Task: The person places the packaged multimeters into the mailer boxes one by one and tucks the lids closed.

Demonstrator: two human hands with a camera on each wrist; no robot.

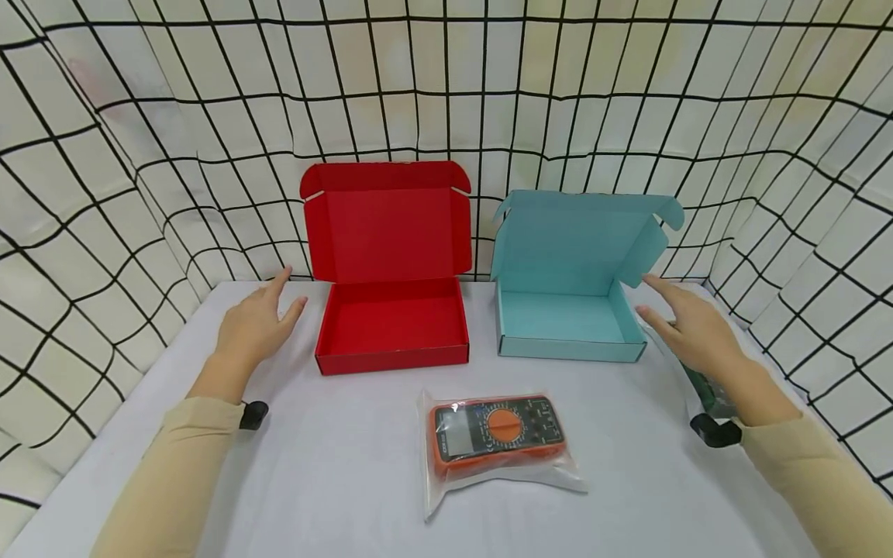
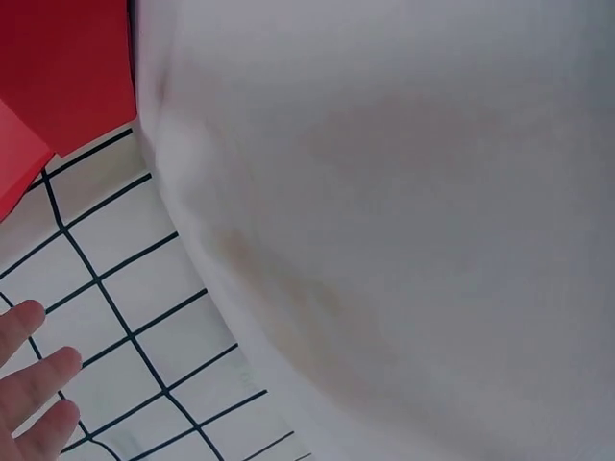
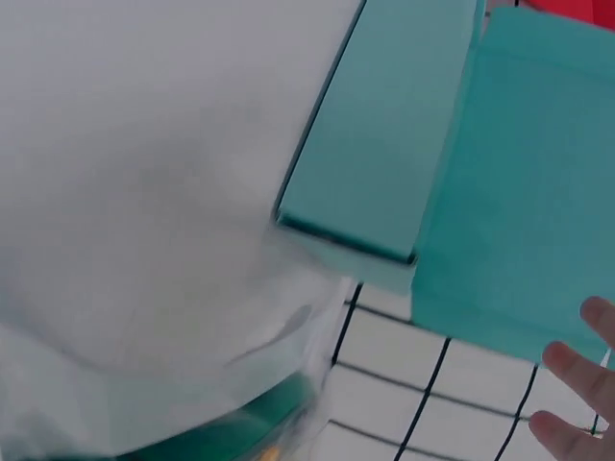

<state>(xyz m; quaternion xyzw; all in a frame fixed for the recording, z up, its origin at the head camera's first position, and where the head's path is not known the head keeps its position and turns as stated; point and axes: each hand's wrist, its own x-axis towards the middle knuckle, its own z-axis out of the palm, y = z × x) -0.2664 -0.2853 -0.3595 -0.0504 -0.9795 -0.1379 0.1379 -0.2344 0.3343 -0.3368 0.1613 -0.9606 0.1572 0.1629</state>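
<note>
Left hand (image 1: 253, 327) is left of the red box (image 1: 394, 318); right hand (image 1: 698, 329), well right, beside a teal box (image 1: 565, 316). Both spread their fingers (image 2: 43, 379).

The head view looks forward and down at the worktop (image 1: 335, 473). Both wrist views, closer, share the red box (image 2: 69, 58): left's upper left, right's upper right.

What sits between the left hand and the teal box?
The open red box sits between the left hand and the teal box, as the head view shows.
</note>
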